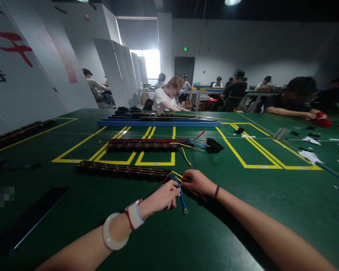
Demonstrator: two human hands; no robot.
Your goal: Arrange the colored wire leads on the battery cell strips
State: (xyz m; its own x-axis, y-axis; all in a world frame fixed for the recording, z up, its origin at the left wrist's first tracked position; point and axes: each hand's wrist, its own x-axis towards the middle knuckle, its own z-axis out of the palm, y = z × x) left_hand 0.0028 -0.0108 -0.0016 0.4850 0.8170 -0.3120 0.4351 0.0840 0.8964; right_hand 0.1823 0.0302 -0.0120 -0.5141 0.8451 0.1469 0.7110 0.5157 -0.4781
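Observation:
A long black strip (124, 169) with thin copper-coloured lines along its top lies across the green table before me. Loose wires come out of its right end. My right hand (196, 182) is closed with its fingertips pinched on yellow wires (176, 174) there. Just left of it, my left hand (162, 194) has its fingers curled beside the same strip end; what is between them is hidden. A blue wire (183, 199) with a ring terminal runs down past the left fingertips. Below the right hand, a red wire end with a ring terminal (205, 200) shows.
A second wired black strip (142, 145) lies farther back, its wires near a black piece (214, 145). Behind are a blue channel (158, 123) and stacked dark strips. Yellow tape (155, 163) marks the table. A dark flat panel (41, 214) lies left; paper scraps (310, 155) lie right. Several people sit beyond.

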